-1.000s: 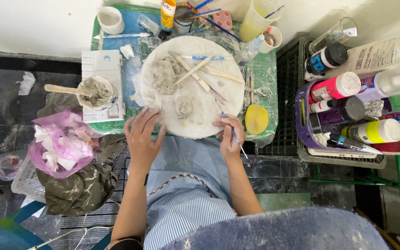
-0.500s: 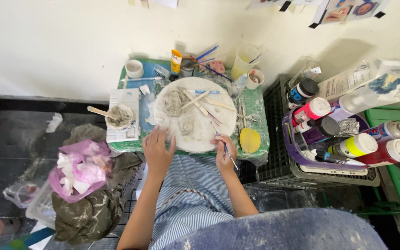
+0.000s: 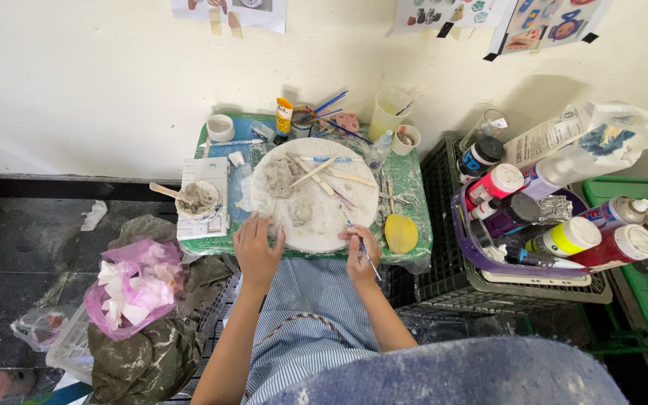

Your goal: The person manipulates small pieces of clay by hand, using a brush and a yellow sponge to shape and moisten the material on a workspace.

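A round white board (image 3: 324,225) lies on a small green-covered table (image 3: 414,225), with lumps of grey clay (image 3: 283,176) and several wooden sculpting sticks (image 3: 316,171) on it. My left hand (image 3: 256,251) rests flat on the board's near left edge, fingers apart. At the board's near right edge my right hand (image 3: 358,251) grips a thin blue-handled tool (image 3: 361,247), its tip toward the clay.
A small bowl of clay with a wooden spatula (image 3: 195,199) stands left of the board, a yellow sponge (image 3: 400,232) to its right. Cups and brushes (image 3: 316,116) line the back. A purple basket of paint bottles (image 3: 541,225) sits on a black crate at right; a pink bag (image 3: 136,285) lies at left.
The view has pulled back and tilted up, showing more wall and floor. Both hands stay at the board's near edge; the right still holds the tool.
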